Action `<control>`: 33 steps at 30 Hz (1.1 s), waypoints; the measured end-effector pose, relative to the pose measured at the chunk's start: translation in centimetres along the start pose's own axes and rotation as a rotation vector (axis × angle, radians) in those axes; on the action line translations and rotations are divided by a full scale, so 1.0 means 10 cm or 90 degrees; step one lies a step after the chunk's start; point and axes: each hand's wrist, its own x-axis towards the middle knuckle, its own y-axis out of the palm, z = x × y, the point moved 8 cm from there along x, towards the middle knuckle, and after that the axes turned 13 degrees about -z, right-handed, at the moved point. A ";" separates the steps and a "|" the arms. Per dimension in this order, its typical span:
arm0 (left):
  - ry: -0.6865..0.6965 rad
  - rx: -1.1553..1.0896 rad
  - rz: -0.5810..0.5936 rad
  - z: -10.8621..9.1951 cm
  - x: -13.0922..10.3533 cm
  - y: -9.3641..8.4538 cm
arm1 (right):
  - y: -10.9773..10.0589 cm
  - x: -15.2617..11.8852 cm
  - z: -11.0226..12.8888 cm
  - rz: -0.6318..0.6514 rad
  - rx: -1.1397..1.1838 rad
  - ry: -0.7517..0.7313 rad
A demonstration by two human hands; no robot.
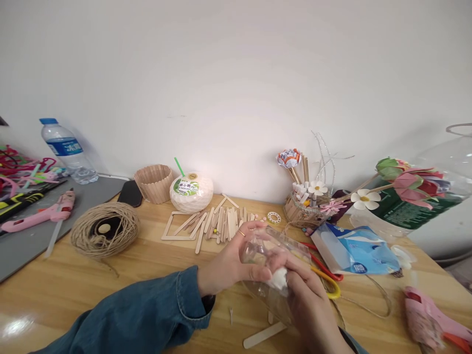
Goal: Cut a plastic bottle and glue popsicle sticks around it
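Near the table's front, a clear plastic container (254, 292) is tilted between my hands. My left hand (236, 260) is wrapped round its upper left side, with the thumb across it. My right hand (306, 290) pinches a crumpled white tissue (279, 281) against the plastic. Part of the container is hidden behind my fingers. Just behind my hands lies a pile of wooden craft sticks (226, 223). Scissors with a yellow handle (334, 291) and a red one are beside my right hand. One loose stick (263, 336) lies below the container.
A twine ball (105, 230), pink glue gun (55, 214), water bottle (68, 150) and stick cup (154, 183) are at left. A white coconut (191, 191) stands behind. To the right are a flower basket (302, 211), blue tissue pack (359, 250), large bottle (416, 211) and another glue gun (427, 314).
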 end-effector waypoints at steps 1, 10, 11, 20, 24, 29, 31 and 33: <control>0.012 0.012 0.005 -0.01 0.00 0.00 | -0.04 0.01 -0.02 -0.032 0.005 0.018; 0.126 0.171 0.048 -0.10 0.00 0.00 | -0.11 0.00 -0.10 -0.102 0.162 0.111; 0.150 0.201 0.055 -0.12 -0.01 -0.01 | -0.12 0.01 -0.11 -0.101 0.174 0.105; 0.019 0.061 0.108 -0.04 -0.03 0.02 | -0.16 0.06 0.09 -0.123 0.005 -0.040; -0.024 0.132 0.042 0.01 -0.02 0.02 | -0.07 0.01 0.14 -0.082 -0.066 -0.019; 0.062 0.231 0.074 -0.15 -0.05 0.07 | 0.09 -0.08 0.05 0.042 -0.008 0.093; 0.103 0.281 0.100 -0.22 -0.06 0.09 | 0.11 -0.11 0.00 0.045 0.056 0.165; 0.135 0.311 0.128 -0.26 -0.07 0.10 | 0.12 -0.12 -0.04 0.028 0.119 0.211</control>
